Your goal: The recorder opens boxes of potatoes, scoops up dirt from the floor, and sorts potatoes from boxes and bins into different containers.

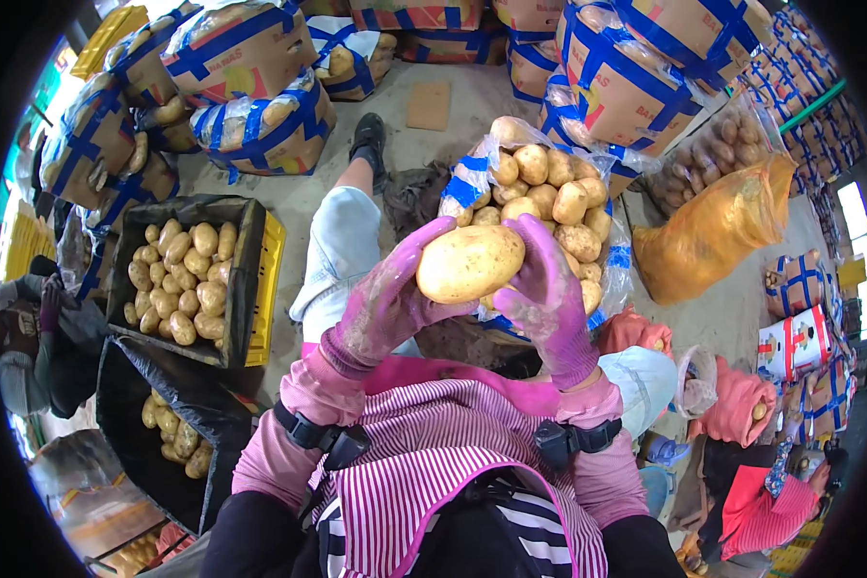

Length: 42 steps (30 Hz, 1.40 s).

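Note:
A large pale potato [469, 264] is held up in front of me. My left hand [397, 289], in a soiled purple glove, grips its left side, with the palm beneath it. My right hand [549, 289], gloved alike, is at the potato's right end, its thumb and fingers around that end. Just beyond my hands stands an open box lined with clear plastic and blue tape, heaped with potatoes [542, 180]. To my left, a black-lined crate [235, 282] holds more potatoes and rests on a yellow crate [266, 289].
Taped cardboard boxes [238, 54] are stacked ahead and at both sides. An orange mesh sack [708, 231] and pink sacks [737, 397] stand at right. A black-lined container [159, 376] with potatoes is at lower left. Other people work at far left and lower right.

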### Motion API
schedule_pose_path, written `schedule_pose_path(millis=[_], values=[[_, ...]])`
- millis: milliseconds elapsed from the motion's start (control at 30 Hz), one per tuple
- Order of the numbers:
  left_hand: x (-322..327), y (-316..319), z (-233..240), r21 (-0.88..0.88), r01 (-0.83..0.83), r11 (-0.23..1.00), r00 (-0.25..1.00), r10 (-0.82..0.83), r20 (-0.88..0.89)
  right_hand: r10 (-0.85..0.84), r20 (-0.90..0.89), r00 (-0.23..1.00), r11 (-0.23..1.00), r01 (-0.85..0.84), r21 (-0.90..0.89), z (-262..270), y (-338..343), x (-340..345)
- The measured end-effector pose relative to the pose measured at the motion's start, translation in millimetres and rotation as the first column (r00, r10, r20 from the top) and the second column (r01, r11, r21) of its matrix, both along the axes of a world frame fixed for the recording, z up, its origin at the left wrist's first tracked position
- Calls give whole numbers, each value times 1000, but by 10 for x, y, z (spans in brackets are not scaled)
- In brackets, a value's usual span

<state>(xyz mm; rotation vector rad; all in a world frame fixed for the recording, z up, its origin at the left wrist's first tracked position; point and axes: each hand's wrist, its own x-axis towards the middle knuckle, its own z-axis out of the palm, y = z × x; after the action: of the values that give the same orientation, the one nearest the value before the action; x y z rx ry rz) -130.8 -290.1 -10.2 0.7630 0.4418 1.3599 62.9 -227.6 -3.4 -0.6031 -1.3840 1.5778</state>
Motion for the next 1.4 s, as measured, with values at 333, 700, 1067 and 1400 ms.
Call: schedule_pose_path(millis=[333, 700, 1067, 1400], values=[[-201, -78, -89, -238, 33, 971, 999, -23, 44, -57, 337, 940, 998, 47, 36, 277, -19, -181], [-2057, -1277, -1019, -403, -819, 408, 538, 791, -293, 50, 534, 844, 998, -59, 0, -76, 308, -258], [-4231, -1553, -2589, 616, -779, 114, -618, 26, -786, -12, 650, 760, 987, 112, -113, -510, 433, 49], [-4170, -1219, -3147, 143, -642, 753, -573, -347, -742, -83, 696, 713, 976, 199, -88, -706, 521, 367]])
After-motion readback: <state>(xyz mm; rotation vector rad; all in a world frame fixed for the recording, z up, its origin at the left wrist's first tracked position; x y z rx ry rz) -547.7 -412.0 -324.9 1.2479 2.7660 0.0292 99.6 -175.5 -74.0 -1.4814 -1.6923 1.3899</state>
